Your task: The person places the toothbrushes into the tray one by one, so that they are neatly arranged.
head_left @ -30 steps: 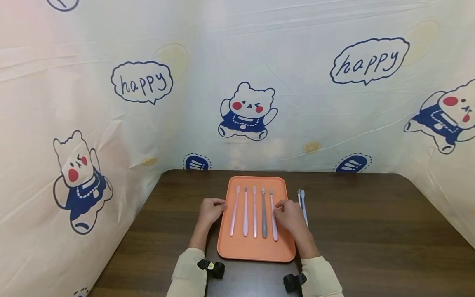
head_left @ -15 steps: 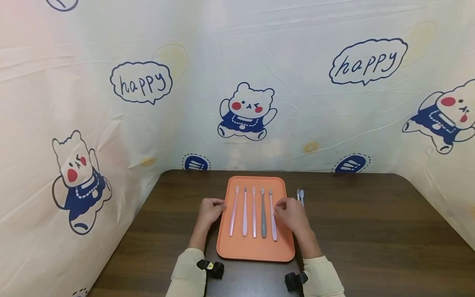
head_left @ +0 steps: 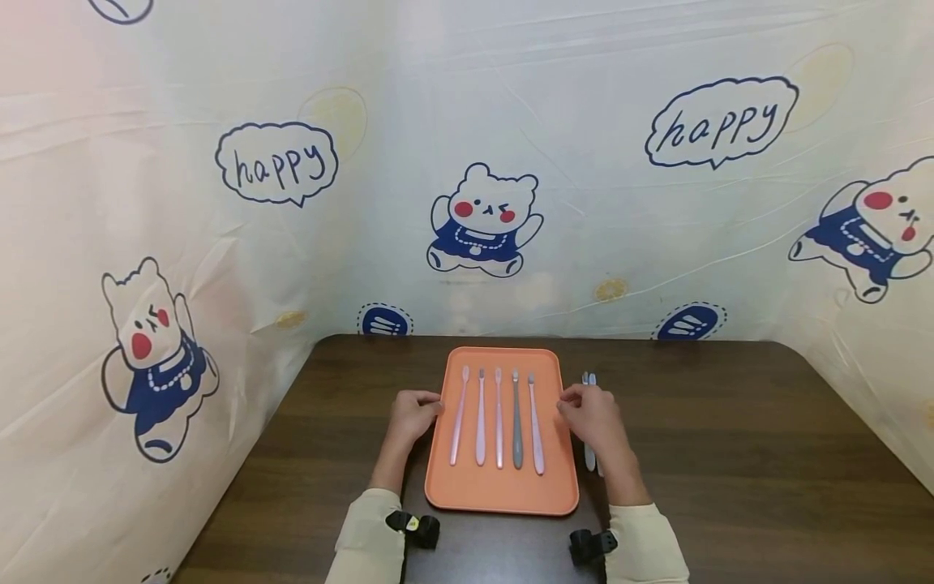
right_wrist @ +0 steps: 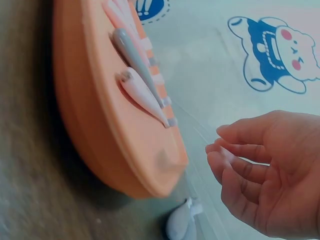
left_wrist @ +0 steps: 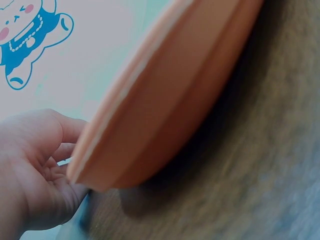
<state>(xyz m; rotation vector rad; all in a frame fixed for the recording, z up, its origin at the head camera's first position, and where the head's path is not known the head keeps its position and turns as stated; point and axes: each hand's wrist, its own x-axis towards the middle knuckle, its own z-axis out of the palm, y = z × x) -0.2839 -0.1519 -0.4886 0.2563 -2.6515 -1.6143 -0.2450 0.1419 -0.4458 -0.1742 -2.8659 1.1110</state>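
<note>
An orange tray [head_left: 503,493] lies on the table and carries several toothbrushes side by side, heads pointing away. Most are pink or pale lilac; one is grey [head_left: 517,434]. The rightmost is a pale lilac toothbrush [head_left: 537,438]. My left hand [head_left: 413,418] holds the tray's left rim, thumb and fingers at the edge in the left wrist view. My right hand [head_left: 594,418] is over the tray's right edge with loosely bent fingers and nothing between them; the right wrist view shows it apart from the tray. Beneath it, more toothbrushes [head_left: 589,460] lie beside the tray, partly hidden.
Dark brown wooden table [head_left: 730,454] extends to both sides of the tray. Behind and around it hangs a pale curtain [head_left: 584,130] printed with bears and "happy" bubbles. Black cameras [head_left: 593,547] are strapped at both wrists over cream sleeves [head_left: 645,543].
My right hand has left the rightmost toothbrush on the tray and moved right, over the tray's edge and the toothbrushes beside it. My left hand stays at the left rim.
</note>
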